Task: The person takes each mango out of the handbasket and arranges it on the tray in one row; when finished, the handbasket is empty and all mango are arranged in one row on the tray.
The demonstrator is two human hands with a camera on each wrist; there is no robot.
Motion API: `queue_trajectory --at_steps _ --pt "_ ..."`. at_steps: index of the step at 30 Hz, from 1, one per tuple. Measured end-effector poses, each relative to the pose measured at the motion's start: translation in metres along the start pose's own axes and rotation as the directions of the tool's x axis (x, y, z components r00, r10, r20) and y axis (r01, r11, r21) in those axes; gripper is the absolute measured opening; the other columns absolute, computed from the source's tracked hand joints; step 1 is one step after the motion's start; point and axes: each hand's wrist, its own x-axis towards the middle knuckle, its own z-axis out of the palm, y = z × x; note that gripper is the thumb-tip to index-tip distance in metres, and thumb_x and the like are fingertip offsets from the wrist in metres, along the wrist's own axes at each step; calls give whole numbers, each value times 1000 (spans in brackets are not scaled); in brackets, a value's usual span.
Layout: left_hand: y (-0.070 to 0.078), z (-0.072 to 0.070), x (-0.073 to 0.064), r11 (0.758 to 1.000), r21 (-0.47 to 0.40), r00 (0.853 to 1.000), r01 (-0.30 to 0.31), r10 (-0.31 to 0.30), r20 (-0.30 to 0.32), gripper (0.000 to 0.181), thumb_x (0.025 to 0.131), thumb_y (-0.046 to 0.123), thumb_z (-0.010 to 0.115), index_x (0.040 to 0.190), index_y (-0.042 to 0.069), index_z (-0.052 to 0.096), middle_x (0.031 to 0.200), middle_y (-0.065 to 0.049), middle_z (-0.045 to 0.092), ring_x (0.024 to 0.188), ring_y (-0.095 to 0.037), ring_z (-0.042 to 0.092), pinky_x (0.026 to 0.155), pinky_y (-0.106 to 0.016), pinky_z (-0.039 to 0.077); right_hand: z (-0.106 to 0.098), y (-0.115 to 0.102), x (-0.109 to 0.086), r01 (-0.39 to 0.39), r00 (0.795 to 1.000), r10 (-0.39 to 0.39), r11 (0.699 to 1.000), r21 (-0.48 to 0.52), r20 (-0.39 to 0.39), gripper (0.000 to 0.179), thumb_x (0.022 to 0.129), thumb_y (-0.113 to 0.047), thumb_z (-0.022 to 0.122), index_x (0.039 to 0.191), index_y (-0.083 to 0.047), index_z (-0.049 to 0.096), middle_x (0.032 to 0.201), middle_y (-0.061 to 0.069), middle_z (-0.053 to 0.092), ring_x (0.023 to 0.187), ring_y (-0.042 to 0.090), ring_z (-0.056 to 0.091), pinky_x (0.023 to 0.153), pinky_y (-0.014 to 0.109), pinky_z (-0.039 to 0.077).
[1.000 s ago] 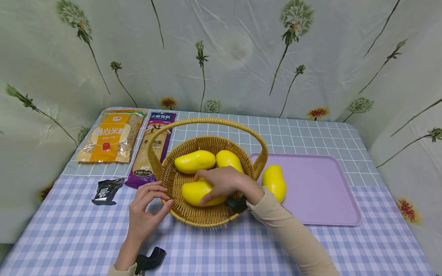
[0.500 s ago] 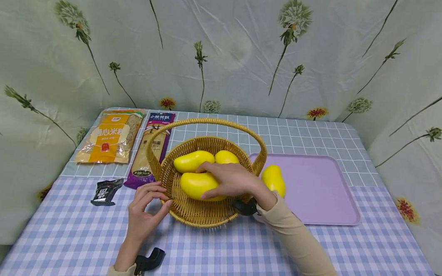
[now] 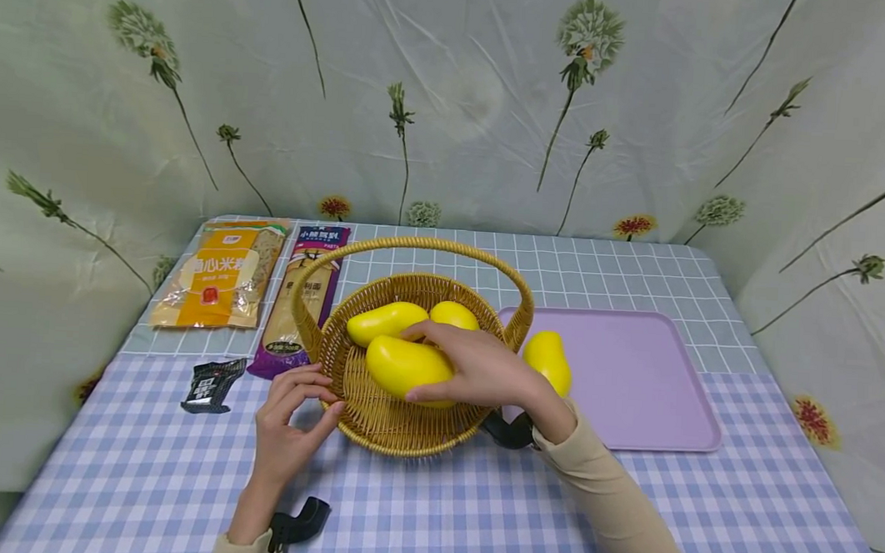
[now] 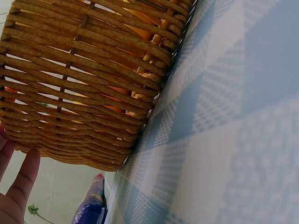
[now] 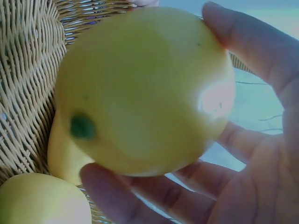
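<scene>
My right hand [image 3: 479,366] grips a yellow mango [image 3: 408,366] over the wicker basket [image 3: 396,441], thumb on the near side and fingers beyond. In the right wrist view the held mango [image 5: 145,93] fills the middle, a dark green spot on its end. Two other mangoes, one on the left [image 3: 386,324] and one on the right [image 3: 454,314], lie deeper in the basket; the right one is partly covered by my hand. My left hand [image 3: 292,423] holds the basket's left rim with fingertips and thumb; in the left wrist view its fingers [image 4: 25,179] show by the weave.
Right of the basket is a purple tray [image 3: 639,387] with another mango [image 3: 548,363] on its left end. A pasta packet [image 3: 294,310], an orange snack bag [image 3: 220,277] and a small black packet [image 3: 213,386] lie to the left. The basket's handle [image 3: 422,244] arches above it.
The gripped mango has risen off the basket's bottom and shifted slightly right with my right hand. My left hand has stayed at the rim.
</scene>
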Motion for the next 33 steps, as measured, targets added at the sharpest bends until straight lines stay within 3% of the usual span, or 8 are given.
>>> queue_trajectory --at_steps 8,22,29,33 --pt "28 0 16 1000 -8 1000 -20 20 -6 19 81 14 73 74 -1 63 85 -21 62 103 -33 55 98 -30 39 2 -2 -10 29 996 -22 997 78 -92 68 74 -58 71 131 -27 49 116 -13 56 95 4 52 78 25 47" --pt "31 1 17 1000 -10 1000 -24 23 -13 18 79 13 73 74 -1 63 85 -22 61 103 -32 55 98 -30 39 5 -3 -31 39 971 14 976 216 -239 72 73 -54 75 135 -31 46 122 -18 52 101 5 50 81 30 49" --pt "34 1 20 999 -11 999 -32 32 -13 17 80 12 72 74 -2 63 85 -19 62 100 -35 55 97 -32 40 7 -2 -42 21 964 62 951 308 -257 73 73 -43 79 136 -33 42 123 -11 52 94 12 52 67 30 54" --pt "34 1 20 999 -5 999 -38 38 -13 18 81 13 71 73 -2 63 85 -18 62 100 -35 55 97 -33 40 8 0 -50 20 954 74 952 307 -292 74 73 -38 81 136 -32 42 121 -7 53 95 13 53 72 32 53"
